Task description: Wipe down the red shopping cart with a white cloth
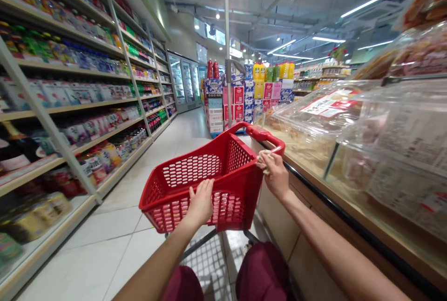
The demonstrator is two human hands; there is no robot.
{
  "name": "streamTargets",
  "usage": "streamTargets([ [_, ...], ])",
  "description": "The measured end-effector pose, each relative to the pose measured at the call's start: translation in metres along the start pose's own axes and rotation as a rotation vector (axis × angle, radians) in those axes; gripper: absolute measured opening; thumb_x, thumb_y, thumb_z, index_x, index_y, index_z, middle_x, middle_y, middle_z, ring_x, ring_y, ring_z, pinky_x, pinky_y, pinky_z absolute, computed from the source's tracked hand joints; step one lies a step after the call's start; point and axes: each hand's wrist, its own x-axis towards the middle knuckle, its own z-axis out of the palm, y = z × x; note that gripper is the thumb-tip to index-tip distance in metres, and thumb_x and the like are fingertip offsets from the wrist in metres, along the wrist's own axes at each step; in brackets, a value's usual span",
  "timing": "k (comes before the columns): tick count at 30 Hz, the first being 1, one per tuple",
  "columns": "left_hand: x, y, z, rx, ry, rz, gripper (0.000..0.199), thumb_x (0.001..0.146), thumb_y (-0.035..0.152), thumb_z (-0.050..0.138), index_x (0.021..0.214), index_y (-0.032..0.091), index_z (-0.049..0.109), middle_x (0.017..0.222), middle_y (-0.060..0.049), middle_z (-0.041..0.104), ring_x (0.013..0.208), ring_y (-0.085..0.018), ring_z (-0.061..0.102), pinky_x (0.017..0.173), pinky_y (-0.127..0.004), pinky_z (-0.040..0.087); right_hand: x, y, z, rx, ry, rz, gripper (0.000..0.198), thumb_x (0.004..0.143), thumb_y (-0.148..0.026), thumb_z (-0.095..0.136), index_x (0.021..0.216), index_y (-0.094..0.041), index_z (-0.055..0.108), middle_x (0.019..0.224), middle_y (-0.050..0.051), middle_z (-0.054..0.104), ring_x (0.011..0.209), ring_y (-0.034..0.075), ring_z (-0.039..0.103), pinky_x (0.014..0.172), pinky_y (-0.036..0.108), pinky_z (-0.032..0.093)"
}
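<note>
A red plastic shopping cart (230, 194) with perforated sides stands in front of my knees, and no goods show in its basket. My left hand (201, 202) is on the near side of the basket, its fingers over the top rim. A crumpled pale cloth (264, 159) is bunched under the fingers of my right hand (276, 175). That hand presses it against the cart near the end of the red handle (267, 135). Part of the cloth is hidden by the fingers.
Shelves of bottles and cartons (77, 89) run along the left. On the right, close to my arm, a display counter (310, 159) bears clear plastic packages (324, 105). Stacked drink boxes (237, 100) stand ahead, with glass-door coolers (186, 79) beyond. Pale tiles (129, 240) cover the floor.
</note>
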Motion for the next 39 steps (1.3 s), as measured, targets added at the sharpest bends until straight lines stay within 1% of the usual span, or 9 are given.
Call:
streamTargets([
  [6, -0.001, -0.004, 0.0, -0.009, 0.009, 0.019, 0.069, 0.062, -0.001, 0.033, 0.128, 0.014, 0.028, 0.136, -0.011, 0.032, 0.126, -0.02, 0.025, 0.102, -0.054, 0.015, -0.025, 0.01, -0.005, -0.005, -0.289, -0.143, 0.027, 0.078, -0.016, 0.049, 0.1, -0.025, 0.062, 0.094, 0.006, 0.058, 0.078, 0.016, 0.058, 0.067, 0.025, 0.048],
  [12, -0.002, -0.008, 0.0, -0.002, 0.028, 0.013, 0.071, 0.059, -0.001, 0.034, 0.128, 0.014, 0.028, 0.135, -0.011, 0.034, 0.125, -0.02, 0.026, 0.102, -0.054, 0.017, 0.029, 0.033, -0.023, -0.031, 0.07, 0.115, 0.042, 0.073, -0.012, 0.043, 0.113, -0.019, 0.054, 0.112, 0.01, 0.047, 0.099, 0.021, 0.05, 0.078, 0.031, 0.045],
  [14, -0.002, -0.01, 0.001, -0.004, 0.033, 0.01, 0.072, 0.058, -0.001, 0.033, 0.128, 0.014, 0.029, 0.134, -0.011, 0.035, 0.125, -0.02, 0.027, 0.102, -0.054, 0.016, 0.037, 0.031, -0.025, -0.013, 0.05, 0.071, 0.038, 0.076, -0.014, 0.041, 0.111, -0.019, 0.056, 0.109, 0.01, 0.049, 0.095, 0.02, 0.051, 0.077, 0.03, 0.045],
  [18, -0.003, -0.013, 0.001, 0.002, 0.046, -0.003, 0.07, 0.059, -0.002, 0.032, 0.128, 0.014, 0.03, 0.134, -0.011, 0.036, 0.125, -0.02, 0.028, 0.102, -0.054, 0.016, 0.039, 0.015, -0.027, 0.023, -0.186, -0.216, 0.025, 0.078, -0.021, 0.048, 0.096, -0.026, 0.064, 0.101, 0.004, 0.057, 0.087, 0.015, 0.053, 0.075, 0.025, 0.042],
  [24, -0.005, -0.016, 0.0, -0.003, 0.049, 0.002, 0.071, 0.059, -0.002, 0.033, 0.128, 0.014, 0.03, 0.134, -0.011, 0.035, 0.125, -0.02, 0.027, 0.102, -0.054, 0.015, 0.067, 0.009, -0.03, -0.184, -0.069, 0.066, 0.026, 0.079, -0.021, 0.045, 0.096, -0.016, 0.064, 0.104, 0.012, 0.057, 0.095, 0.025, 0.046, 0.079, 0.038, 0.034],
  [29, -0.007, -0.018, 0.0, -0.015, 0.064, -0.005, 0.072, 0.058, -0.002, 0.034, 0.128, 0.016, 0.03, 0.134, -0.011, 0.035, 0.125, -0.02, 0.027, 0.102, -0.055, 0.015, 0.059, -0.017, -0.023, -0.07, -0.361, -0.343, 0.028, 0.075, -0.017, 0.049, 0.098, -0.026, 0.06, 0.107, 0.002, 0.059, 0.104, 0.02, 0.043, 0.091, 0.037, 0.023],
  [33, -0.009, -0.018, 0.002, -0.039, 0.06, 0.01, 0.072, 0.058, -0.002, 0.033, 0.128, 0.015, 0.029, 0.135, -0.01, 0.035, 0.125, -0.02, 0.026, 0.103, -0.054, 0.013, 0.073, -0.006, -0.031, -0.245, -0.226, -0.008, 0.023, 0.073, -0.02, 0.049, 0.093, -0.019, 0.061, 0.102, 0.009, 0.06, 0.103, 0.027, 0.043, 0.088, 0.044, 0.023],
  [35, -0.01, -0.017, 0.003, -0.045, 0.07, 0.007, 0.072, 0.058, -0.003, 0.033, 0.128, 0.017, 0.03, 0.135, -0.009, 0.035, 0.126, -0.02, 0.026, 0.102, -0.055, 0.012, 0.074, -0.004, -0.031, -0.275, -0.186, 0.058, 0.022, 0.074, -0.021, 0.048, 0.092, -0.017, 0.061, 0.104, 0.011, 0.059, 0.102, 0.028, 0.043, 0.087, 0.045, 0.024],
  [39, -0.011, -0.018, 0.004, -0.052, 0.075, 0.0, 0.072, 0.059, -0.003, 0.033, 0.128, 0.017, 0.029, 0.135, -0.01, 0.035, 0.125, -0.02, 0.026, 0.102, -0.057, 0.012, 0.06, -0.018, -0.023, -0.162, -0.304, -0.22, 0.029, 0.075, -0.018, 0.047, 0.101, -0.022, 0.058, 0.11, 0.004, 0.058, 0.104, 0.021, 0.045, 0.092, 0.039, 0.023],
])
